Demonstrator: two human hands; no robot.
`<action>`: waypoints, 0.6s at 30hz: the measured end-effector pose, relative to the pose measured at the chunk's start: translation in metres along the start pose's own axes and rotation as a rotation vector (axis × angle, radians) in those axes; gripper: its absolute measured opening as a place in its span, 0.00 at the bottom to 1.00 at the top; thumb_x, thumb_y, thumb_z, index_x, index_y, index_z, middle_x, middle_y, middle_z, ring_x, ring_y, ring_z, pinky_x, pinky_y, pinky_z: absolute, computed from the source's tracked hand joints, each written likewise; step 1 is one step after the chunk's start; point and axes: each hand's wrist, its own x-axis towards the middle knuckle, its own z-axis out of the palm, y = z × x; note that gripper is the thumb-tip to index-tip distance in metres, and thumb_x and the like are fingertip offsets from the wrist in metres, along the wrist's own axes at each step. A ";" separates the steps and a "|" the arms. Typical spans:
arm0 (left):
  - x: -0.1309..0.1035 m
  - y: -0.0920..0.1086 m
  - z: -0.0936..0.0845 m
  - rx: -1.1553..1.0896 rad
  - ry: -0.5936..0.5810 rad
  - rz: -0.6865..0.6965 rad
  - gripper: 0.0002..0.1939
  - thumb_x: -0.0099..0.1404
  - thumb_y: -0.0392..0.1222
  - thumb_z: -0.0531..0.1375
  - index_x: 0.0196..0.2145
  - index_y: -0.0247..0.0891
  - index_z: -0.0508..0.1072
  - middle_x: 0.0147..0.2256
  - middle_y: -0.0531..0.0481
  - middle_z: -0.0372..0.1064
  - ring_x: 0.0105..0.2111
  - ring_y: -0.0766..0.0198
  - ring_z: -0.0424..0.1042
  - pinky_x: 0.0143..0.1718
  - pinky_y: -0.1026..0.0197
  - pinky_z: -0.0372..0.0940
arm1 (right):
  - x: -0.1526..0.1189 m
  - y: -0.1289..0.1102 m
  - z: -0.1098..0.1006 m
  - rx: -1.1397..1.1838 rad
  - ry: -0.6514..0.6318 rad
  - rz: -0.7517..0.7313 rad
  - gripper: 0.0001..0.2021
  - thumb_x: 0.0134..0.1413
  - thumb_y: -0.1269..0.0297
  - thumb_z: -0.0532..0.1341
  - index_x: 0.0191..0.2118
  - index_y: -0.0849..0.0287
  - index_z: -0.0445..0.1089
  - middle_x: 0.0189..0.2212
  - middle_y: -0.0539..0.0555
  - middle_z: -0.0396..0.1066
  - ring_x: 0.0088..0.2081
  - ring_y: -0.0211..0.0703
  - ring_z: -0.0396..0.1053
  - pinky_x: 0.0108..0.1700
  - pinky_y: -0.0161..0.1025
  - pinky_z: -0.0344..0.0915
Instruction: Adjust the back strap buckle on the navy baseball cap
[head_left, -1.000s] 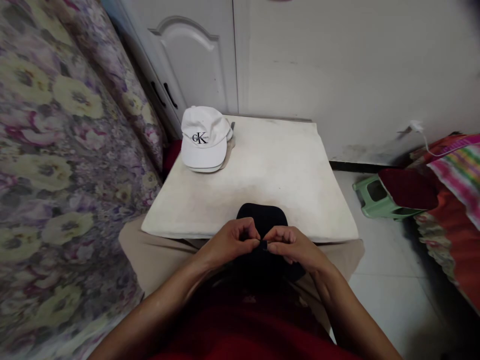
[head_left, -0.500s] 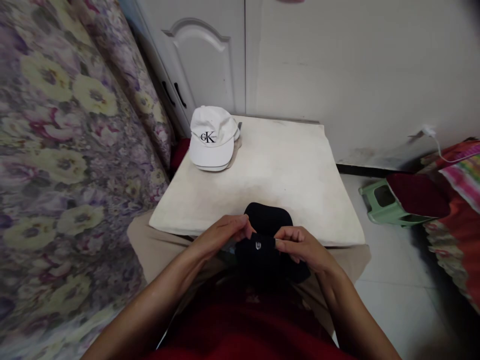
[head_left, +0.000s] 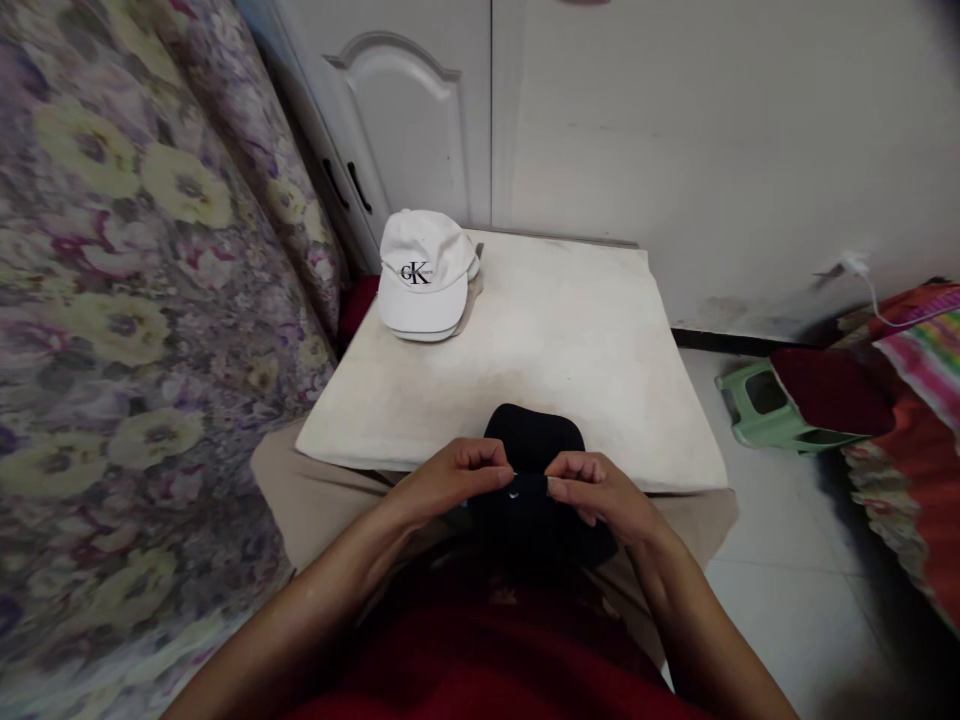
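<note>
A black cap [head_left: 534, 432] lies at the table's near edge, partly over my lap, with its rounded brim toward the table. My left hand [head_left: 466, 474] pinches the cap's dark edge between thumb and forefinger. Close beside it, my right hand [head_left: 592, 484] grips the same edge from the other side. A small shiny metal piece shows on the dark fabric between my hands. The lower part of the cap blends into shadow, so its outline there is hard to make out.
A white cap [head_left: 424, 275] with black letters sits atop other caps at the far left of the cream-covered table [head_left: 540, 340]. A floral curtain [head_left: 150, 330] hangs at left, white cabinet doors [head_left: 409, 120] stand behind, and a green stool [head_left: 769, 400] is on the right.
My left hand has come down from above and now pinches the cap's edge nearer my right hand. The metal piece has tilted and shows less. My right hand stays nearly in place.
</note>
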 end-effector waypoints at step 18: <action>0.003 0.000 0.000 -0.007 0.015 0.008 0.11 0.60 0.47 0.64 0.28 0.36 0.72 0.25 0.55 0.65 0.26 0.69 0.60 0.29 0.63 0.51 | -0.001 -0.002 -0.005 -0.034 0.037 0.038 0.12 0.47 0.55 0.71 0.33 0.59 0.77 0.19 0.44 0.64 0.17 0.28 0.50 0.18 0.29 0.44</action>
